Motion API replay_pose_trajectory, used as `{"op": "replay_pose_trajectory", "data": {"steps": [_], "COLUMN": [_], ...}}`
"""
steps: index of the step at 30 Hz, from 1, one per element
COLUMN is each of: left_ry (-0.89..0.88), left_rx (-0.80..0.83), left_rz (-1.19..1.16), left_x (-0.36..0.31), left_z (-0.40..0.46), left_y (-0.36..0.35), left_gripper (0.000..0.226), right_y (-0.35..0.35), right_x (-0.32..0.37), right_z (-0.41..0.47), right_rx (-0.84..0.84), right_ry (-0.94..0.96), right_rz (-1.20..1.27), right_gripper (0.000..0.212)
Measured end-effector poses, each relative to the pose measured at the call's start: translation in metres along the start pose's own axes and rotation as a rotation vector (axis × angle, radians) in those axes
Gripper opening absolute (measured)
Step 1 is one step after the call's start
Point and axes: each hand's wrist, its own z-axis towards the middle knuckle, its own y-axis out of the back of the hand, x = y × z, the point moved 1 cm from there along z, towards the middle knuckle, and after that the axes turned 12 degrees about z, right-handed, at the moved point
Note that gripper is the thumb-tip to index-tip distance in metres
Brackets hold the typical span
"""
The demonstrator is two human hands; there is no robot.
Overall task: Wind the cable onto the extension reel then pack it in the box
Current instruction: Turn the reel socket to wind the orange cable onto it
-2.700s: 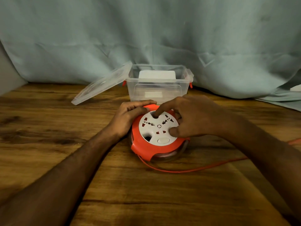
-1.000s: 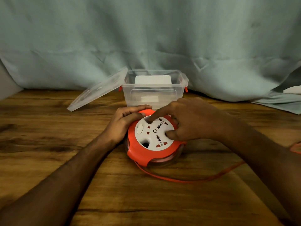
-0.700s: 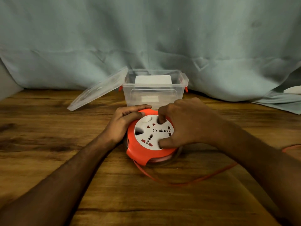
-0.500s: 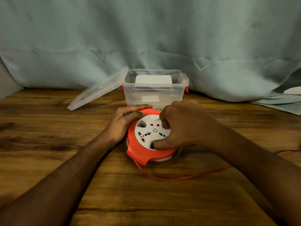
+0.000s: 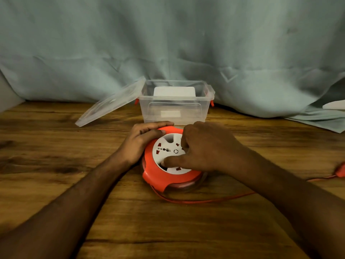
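Reel (image 5: 158, 176) sits on wooden table (image 5: 56, 156), just in front of clear box (image 5: 175, 113). Left hand (image 5: 139, 144) curls around reel's left rim, gripping the orange casing. Right hand (image 5: 203, 148) lies over the white socket face (image 5: 166, 148), thumb and curled fingers set into it. Orange cable (image 5: 205, 201) trails from under reel toward the right; plug (image 5: 340, 170) at frame edge. Lid (image 5: 112, 103) leans open against the box's left side. Pale cloth (image 5: 168, 43) hangs behind.
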Motion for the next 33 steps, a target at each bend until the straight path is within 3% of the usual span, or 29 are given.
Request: {"op": "replay_pose_trajectory", "data": {"steps": [4,7,8,15,25,33], "left_ry": [0.015,0.011,0.006,-0.012,0.003,-0.025], "left_rx": [-0.024,-0.029,-0.025,-0.014,0.006,-0.008], "left_rz": [-0.004,0.005,0.002,-0.034,-0.079,-0.060], "left_x": [0.001,0.002,0.001,0.001,0.002,0.002], "left_z": [0.001,0.001,0.001,0.000,0.001,0.001], "left_y": [0.002,0.002,0.002,-0.001,0.001,-0.001], "left_gripper": [0.041,0.042,0.042,0.033,0.044,0.034], "right_y": [0.011,0.022,0.023,0.019,0.017,0.009], "right_x": [-0.015,-0.022,-0.023,-0.025,-0.032,-0.025], "right_z": [0.007,0.010,0.009,0.007,0.009,0.007], "right_rx": [-0.011,0.020,0.062,0.169,0.164,0.091], "right_ry": [-0.017,0.063,0.091,0.195,0.155,0.145], "right_rz": [0.046,0.042,0.056,0.052,0.088,0.019], "right_gripper": [0.056,0.028,0.028,0.061,0.062,0.063]}}
